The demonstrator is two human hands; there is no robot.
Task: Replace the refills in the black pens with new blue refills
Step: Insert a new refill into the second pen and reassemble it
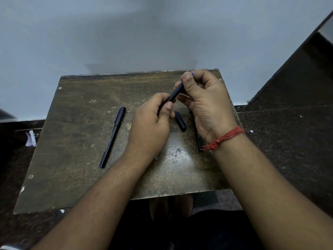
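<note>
Both hands hold one uncapped black pen (173, 95) above the middle of the small worn table (75, 134). My left hand (151, 127) grips its lower barrel with thumb on top. My right hand (205, 103) pinches the upper front part, where a blue tip (192, 73) sticks out past the fingers. A loose black cap (180, 121) lies on the table just below the hands. A capped black pen (113, 137) lies to the left, apart from my hands. Another black pen (199, 141) lies mostly hidden under my right wrist.
The table stands against a pale wall (126, 33), with dark stone floor (288, 141) around it. Scraps of white paper (31, 138) lie on the floor to the left. A red thread band (223, 138) circles my right wrist.
</note>
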